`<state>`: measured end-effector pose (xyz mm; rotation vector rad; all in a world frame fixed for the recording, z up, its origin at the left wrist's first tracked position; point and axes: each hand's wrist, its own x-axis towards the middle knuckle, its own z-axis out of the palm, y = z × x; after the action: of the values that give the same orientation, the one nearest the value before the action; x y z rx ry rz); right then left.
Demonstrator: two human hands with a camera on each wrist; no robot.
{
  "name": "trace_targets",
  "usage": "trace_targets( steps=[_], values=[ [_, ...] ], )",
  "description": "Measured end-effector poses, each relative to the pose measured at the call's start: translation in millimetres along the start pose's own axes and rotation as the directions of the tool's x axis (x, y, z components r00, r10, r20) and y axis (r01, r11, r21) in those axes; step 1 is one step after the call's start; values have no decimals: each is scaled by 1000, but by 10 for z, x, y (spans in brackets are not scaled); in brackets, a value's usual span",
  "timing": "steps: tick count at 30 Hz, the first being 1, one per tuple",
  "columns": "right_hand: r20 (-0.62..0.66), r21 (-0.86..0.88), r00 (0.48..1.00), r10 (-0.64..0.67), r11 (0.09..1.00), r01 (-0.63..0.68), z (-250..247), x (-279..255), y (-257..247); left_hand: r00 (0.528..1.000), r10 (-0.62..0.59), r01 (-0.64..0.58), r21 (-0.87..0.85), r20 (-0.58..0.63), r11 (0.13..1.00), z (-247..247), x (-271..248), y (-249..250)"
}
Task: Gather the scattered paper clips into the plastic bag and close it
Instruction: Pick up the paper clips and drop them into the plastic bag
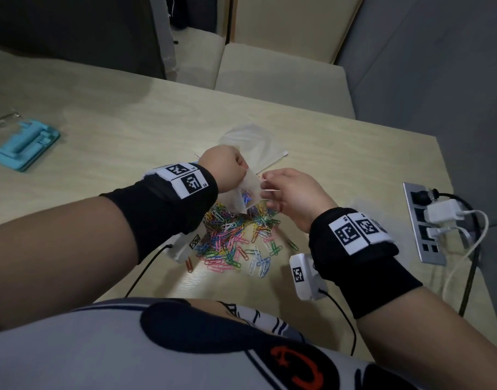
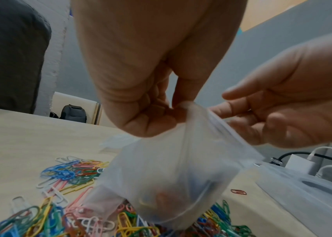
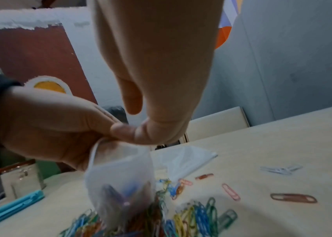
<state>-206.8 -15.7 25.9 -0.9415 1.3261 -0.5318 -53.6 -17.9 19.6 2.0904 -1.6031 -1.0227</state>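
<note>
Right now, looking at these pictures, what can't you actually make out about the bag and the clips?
- How many clips are inside the plastic bag: the film is cloudy and blurred in every view.
- Whether the right hand grips the bag's rim: in the right wrist view the palm covers the fingertips.
- Part of the paper clips: in the head view the left hand and its forearm cover them.

The plastic bag [image 2: 167, 173] was smeared by motion in both wrist views, so the paper clips inside it [image 3: 124, 197] showed only as colored blurs. In the head view the left hand [image 1: 227, 170] covered its own fingertips and the bag's upper corner. The pile of paper clips [image 1: 236, 237] ran partly under the left wrist. The blue holder [image 3: 11, 208] was cut by the right wrist view's edge.
</note>
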Motion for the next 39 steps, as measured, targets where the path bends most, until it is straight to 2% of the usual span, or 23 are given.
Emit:
trace_targets(
  steps=[2, 3, 5, 6, 8, 10, 11, 12, 13, 18, 20, 23, 25, 27, 28, 30, 33, 35, 37, 39],
  values=[
    [-101, -256, 992, -70, 966, 42, -40, 101, 102, 998, -4, 3, -11, -56, 1000, -24, 22, -42],
    [-122, -455, 987, -106, 890, 40, -53, 150, 177, 996, -1, 0, -19, -87, 1000, -35, 33, -61],
    [-62, -771, 985, -162, 634, 56, -22, 204, 358, 990, 8, -12, -30, -139, 999, -53, 57, -82],
    [8, -848, 985, -174, 521, 98, 18, 230, 470, 988, 9, -14, -32, -153, 999, -63, 74, -89],
    [186, -904, 973, -137, 365, 224, 132, 233, 654, 985, 6, -13, -39, -172, 999, -75, 106, -98],
    [325, -930, 944, -62, 162, 331, 226, 223, 778, 985, 5, -14, -51, -174, 999, -82, 122, -101],
    [353, -933, 935, -35, 66, 355, 251, 207, 805, 985, 4, -15, -61, -171, 998, -84, 124, -99],
    [361, -932, 932, -24, 10, 362, 251, 205, 828, 986, 1, -13, -70, -168, 998, -86, 121, -95],
    [359, -933, 933, -38, -10, 359, 240, 210, 845, 986, -2, -10, -74, -168, 997, -85, 113, -90],
    [315, -947, 933, -177, 2, 320, 92, 236, 921, 987, -4, -9, -81, -159, 997, -38, 85, -87],
    [292, -945, 928, -231, 83, 317, 13, 229, 903, 988, 5, -18, -79, -153, 997, -19, 66, -72],
    [188, -913, 939, -287, 302, 275, -108, 195, 808, 989, 21, -32, -80, -143, 996, 6, 44, -44],
    [76, -838, 967, -242, 510, 193, -204, 185, 741, 991, 24, -36, -88, -134, 995, 22, 28, -26],
    [-15, -664, 986, -164, 739, 113, -290, 158, 675, 992, 28, -39, -89, -124, 995, 35, 11, -7],
    [-47, -561, 989, -139, 823, 89, -330, 126, 625, 993, 25, -36, -91, -117, 995, 40, 1, 2],
    [-55, -357, 993, -104, 931, 77, -386, 38, 504, 994, 19, -29, -93, -103, 995, 45, -21, 23],
    [21, -107, 991, -131, 985, 132, -413, -68, 308, 998, 12, -19, -108, -67, 994, 61, -77, 63],
    [70, 44, 990, -123, 992, 120, -382, -101, 225, 999, 12, -17, -125, -43, 992, 83, -125, 97],
    [95, 123, 991, -91, 989, 79, -314, -124, 166, 999, 17, -21, -133, -34, 991, 105, -168, 133],
    [91, 122, 994, -55, 992, 44, -239, -124, 146, 999, 22, -26, -140, -35, 990, 120, -197, 165]
  ],
)
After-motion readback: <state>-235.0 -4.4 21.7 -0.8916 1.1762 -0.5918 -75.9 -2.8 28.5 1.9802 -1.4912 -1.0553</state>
